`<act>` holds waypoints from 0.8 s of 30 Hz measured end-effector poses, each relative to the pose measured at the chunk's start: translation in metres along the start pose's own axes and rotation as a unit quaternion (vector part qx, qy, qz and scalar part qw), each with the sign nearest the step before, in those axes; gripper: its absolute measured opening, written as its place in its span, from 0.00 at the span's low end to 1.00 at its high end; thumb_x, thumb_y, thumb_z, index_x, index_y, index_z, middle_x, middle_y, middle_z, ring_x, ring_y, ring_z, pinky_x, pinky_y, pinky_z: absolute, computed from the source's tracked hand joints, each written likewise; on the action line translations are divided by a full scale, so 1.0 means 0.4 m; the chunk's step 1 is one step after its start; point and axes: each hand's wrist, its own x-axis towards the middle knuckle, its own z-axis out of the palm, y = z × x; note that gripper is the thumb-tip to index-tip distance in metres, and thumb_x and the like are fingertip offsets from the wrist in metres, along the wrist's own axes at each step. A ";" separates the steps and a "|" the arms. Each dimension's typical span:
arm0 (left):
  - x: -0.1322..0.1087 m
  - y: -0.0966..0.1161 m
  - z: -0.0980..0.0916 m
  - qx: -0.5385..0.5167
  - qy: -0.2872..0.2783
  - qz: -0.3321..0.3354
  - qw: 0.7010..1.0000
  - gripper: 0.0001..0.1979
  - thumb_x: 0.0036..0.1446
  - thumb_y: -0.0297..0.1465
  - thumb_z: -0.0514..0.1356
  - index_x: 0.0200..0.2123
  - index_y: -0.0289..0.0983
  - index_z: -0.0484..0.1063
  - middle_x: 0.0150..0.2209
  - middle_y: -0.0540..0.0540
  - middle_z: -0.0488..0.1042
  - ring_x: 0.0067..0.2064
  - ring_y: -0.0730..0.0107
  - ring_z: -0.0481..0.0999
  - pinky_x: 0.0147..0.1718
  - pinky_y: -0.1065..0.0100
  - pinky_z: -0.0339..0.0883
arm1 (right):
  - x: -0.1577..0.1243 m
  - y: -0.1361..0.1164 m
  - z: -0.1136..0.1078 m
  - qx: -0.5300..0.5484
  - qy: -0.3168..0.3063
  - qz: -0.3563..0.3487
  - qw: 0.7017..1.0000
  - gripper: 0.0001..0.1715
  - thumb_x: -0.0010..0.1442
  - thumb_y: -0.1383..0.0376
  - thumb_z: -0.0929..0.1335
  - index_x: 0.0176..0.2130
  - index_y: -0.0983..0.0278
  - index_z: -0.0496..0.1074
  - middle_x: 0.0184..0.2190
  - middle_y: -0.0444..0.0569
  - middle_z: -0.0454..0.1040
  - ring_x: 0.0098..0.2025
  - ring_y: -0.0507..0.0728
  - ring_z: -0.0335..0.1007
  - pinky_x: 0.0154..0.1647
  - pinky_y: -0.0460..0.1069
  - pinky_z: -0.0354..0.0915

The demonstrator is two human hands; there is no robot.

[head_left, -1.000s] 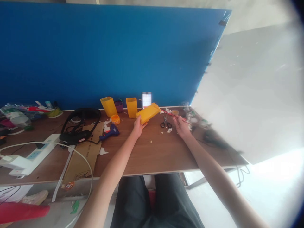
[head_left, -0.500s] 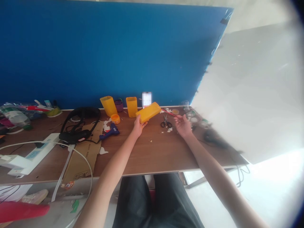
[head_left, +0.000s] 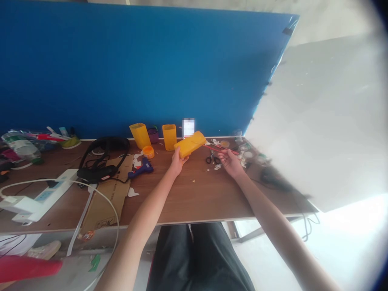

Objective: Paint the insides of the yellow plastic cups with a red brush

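Observation:
My left hand (head_left: 178,162) is closed round the lower end of a yellow container (head_left: 190,144), holding it tilted above the table. In my right hand (head_left: 229,160) a thin red paintbrush (head_left: 214,148) is pinched between the fingers. Its tip points left at the container's right end; whether they touch I cannot tell. Two similar yellow containers, one leaning (head_left: 140,136) and one upright (head_left: 169,137), stand behind to the left. An open jar of orange paint (head_left: 148,152) sits in front of them. Black-handled scissors (head_left: 213,157) lie between my hands.
A blue glue gun (head_left: 141,168), a headset (head_left: 101,161), cardboard (head_left: 109,198) and a white power strip (head_left: 50,194) with a looping cable occupy the left side. A lit phone (head_left: 188,127) stands against the blue panel (head_left: 169,60). White scraps and small containers lie at right.
My right hand has shifted slightly left, and the paintbrush has turned, its back end now showing beyond the fingers. My left hand still holds the yellow container in nearly the same place.

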 end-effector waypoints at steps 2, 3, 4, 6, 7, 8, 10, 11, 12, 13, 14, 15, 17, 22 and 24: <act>-0.001 0.000 0.001 -0.003 0.000 0.002 1.000 0.23 0.62 0.44 0.57 0.55 0.39 0.68 0.53 0.39 0.75 0.45 0.63 0.80 0.40 0.68 0.71 | 0.000 0.001 -0.001 -0.009 -0.003 0.000 1.000 0.15 0.68 0.58 0.66 0.40 0.68 0.74 0.35 0.47 0.76 0.33 0.49 0.73 0.33 0.45 0.72; -0.001 0.000 0.001 -0.005 0.002 0.001 1.000 0.23 0.61 0.44 0.58 0.55 0.38 0.68 0.53 0.39 0.75 0.45 0.63 0.80 0.39 0.68 0.71 | 0.001 0.001 -0.002 -0.014 -0.005 -0.001 1.000 0.14 0.68 0.59 0.66 0.40 0.68 0.73 0.35 0.47 0.76 0.34 0.49 0.73 0.34 0.46 0.72; -0.002 0.001 0.002 -0.007 0.003 0.001 1.000 0.23 0.61 0.44 0.58 0.55 0.38 0.68 0.53 0.39 0.75 0.45 0.62 0.80 0.39 0.68 0.72 | 0.001 0.001 -0.003 -0.018 -0.006 -0.001 1.000 0.14 0.68 0.59 0.66 0.40 0.68 0.73 0.35 0.47 0.76 0.34 0.49 0.73 0.34 0.46 0.72; -0.003 0.001 0.002 -0.009 0.005 0.003 1.000 0.23 0.61 0.43 0.59 0.55 0.38 0.68 0.53 0.39 0.75 0.44 0.62 0.80 0.39 0.68 0.72 | 0.001 -0.001 -0.005 -0.026 -0.008 -0.003 1.000 0.13 0.67 0.59 0.66 0.40 0.68 0.73 0.35 0.47 0.75 0.34 0.49 0.73 0.35 0.46 0.72; -0.004 0.001 0.003 -0.009 0.005 0.004 1.000 0.22 0.61 0.43 0.59 0.54 0.38 0.68 0.52 0.39 0.75 0.44 0.62 0.80 0.39 0.68 0.72 | 0.001 -0.001 -0.005 -0.030 -0.008 -0.004 1.000 0.13 0.67 0.60 0.66 0.40 0.68 0.73 0.36 0.47 0.75 0.35 0.49 0.73 0.35 0.46 0.72; -0.005 0.002 0.003 -0.009 0.004 0.006 1.000 0.22 0.60 0.43 0.59 0.54 0.38 0.69 0.52 0.39 0.76 0.44 0.63 0.80 0.38 0.68 0.72 | 0.001 -0.002 -0.006 -0.033 -0.008 -0.006 0.999 0.13 0.67 0.60 0.67 0.40 0.68 0.73 0.36 0.47 0.75 0.35 0.49 0.73 0.35 0.46 0.72; -0.007 0.002 0.004 -0.007 0.003 0.008 1.000 0.21 0.60 0.42 0.59 0.52 0.37 0.69 0.51 0.40 0.76 0.42 0.64 0.80 0.38 0.68 0.72 | 0.001 -0.002 -0.008 -0.037 -0.008 -0.012 0.999 0.13 0.67 0.60 0.67 0.41 0.68 0.73 0.36 0.47 0.76 0.35 0.49 0.73 0.36 0.46 0.72; -0.008 0.002 0.004 -0.007 0.004 0.009 1.000 0.20 0.60 0.42 0.59 0.52 0.38 0.69 0.50 0.40 0.76 0.42 0.64 0.80 0.38 0.68 0.72 | 0.001 -0.002 -0.009 -0.038 -0.008 -0.015 0.999 0.13 0.67 0.60 0.67 0.41 0.68 0.73 0.36 0.48 0.76 0.35 0.49 0.73 0.36 0.47 0.72; -0.008 0.002 0.005 -0.006 0.006 0.010 1.000 0.20 0.60 0.42 0.59 0.51 0.38 0.69 0.49 0.41 0.76 0.41 0.65 0.80 0.38 0.68 0.72 | 0.001 -0.002 -0.010 -0.040 -0.007 -0.019 0.999 0.13 0.67 0.60 0.67 0.41 0.68 0.73 0.36 0.48 0.76 0.36 0.50 0.73 0.36 0.47 0.72; -0.009 0.002 0.005 -0.004 0.009 0.011 1.000 0.20 0.60 0.42 0.59 0.51 0.38 0.69 0.49 0.41 0.76 0.40 0.65 0.80 0.38 0.68 0.72 | 0.001 -0.002 -0.011 -0.041 -0.006 -0.022 0.999 0.13 0.67 0.60 0.67 0.41 0.68 0.74 0.37 0.48 0.76 0.36 0.50 0.74 0.37 0.47 0.72; -0.009 0.002 0.006 -0.003 0.012 0.011 1.000 0.20 0.60 0.42 0.59 0.51 0.38 0.69 0.49 0.41 0.77 0.40 0.65 0.80 0.38 0.68 0.72 | 0.000 -0.002 -0.012 -0.042 -0.006 -0.025 0.999 0.13 0.67 0.60 0.67 0.41 0.68 0.74 0.37 0.48 0.76 0.36 0.50 0.74 0.37 0.47 0.72; -0.009 0.003 0.006 -0.003 0.016 0.010 1.000 0.20 0.60 0.42 0.59 0.51 0.38 0.69 0.49 0.42 0.77 0.40 0.65 0.80 0.38 0.68 0.72 | -0.001 -0.002 -0.012 -0.043 -0.006 -0.028 0.999 0.13 0.67 0.60 0.67 0.41 0.68 0.74 0.36 0.48 0.76 0.36 0.50 0.74 0.37 0.47 0.72; -0.008 0.003 0.007 -0.002 0.018 0.007 1.000 0.20 0.60 0.43 0.59 0.51 0.39 0.69 0.49 0.42 0.76 0.40 0.66 0.80 0.38 0.67 0.72 | -0.003 -0.003 -0.011 -0.045 -0.007 -0.031 0.998 0.13 0.67 0.60 0.67 0.41 0.68 0.74 0.37 0.48 0.76 0.36 0.50 0.74 0.37 0.47 0.72; -0.006 0.004 0.007 0.002 0.018 0.000 1.000 0.21 0.61 0.43 0.58 0.53 0.39 0.67 0.50 0.41 0.76 0.41 0.64 0.80 0.39 0.67 0.72 | -0.009 -0.012 -0.005 -0.047 -0.008 -0.038 0.998 0.12 0.67 0.61 0.67 0.43 0.68 0.74 0.37 0.48 0.76 0.36 0.50 0.74 0.37 0.47 0.72; -0.004 0.003 0.006 0.003 0.014 -0.001 1.000 0.22 0.61 0.43 0.58 0.55 0.39 0.67 0.52 0.41 0.76 0.41 0.64 0.80 0.39 0.67 0.72 | -0.012 -0.016 -0.002 -0.048 -0.007 -0.039 0.998 0.11 0.66 0.61 0.67 0.43 0.68 0.74 0.37 0.48 0.76 0.36 0.50 0.74 0.37 0.47 0.72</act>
